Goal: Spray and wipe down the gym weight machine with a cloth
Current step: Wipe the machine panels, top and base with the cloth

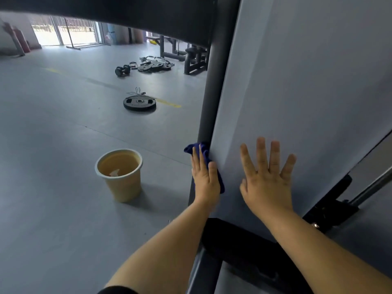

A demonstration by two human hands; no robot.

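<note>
The weight machine fills the right side: a dark upright post [212, 92] edging a broad grey panel [297, 81]. My left hand [204, 177] presses a blue cloth [203, 151] against the post low down, fingers pointing up and fairly straight. The cloth shows above my fingertips and below my thumb. My right hand [268, 177] lies flat on the grey panel with its fingers spread, holding nothing. A beige bucket [127, 189] stands on the floor left of the post, with a white and red object [114, 172] inside it.
A black padded part [244, 247] of the machine sits below my hands. A dark bracket and rod [339, 200] run at the lower right. A weight plate [139, 102], dumbbells [122, 70] and more plates [154, 65] lie on the grey floor farther off.
</note>
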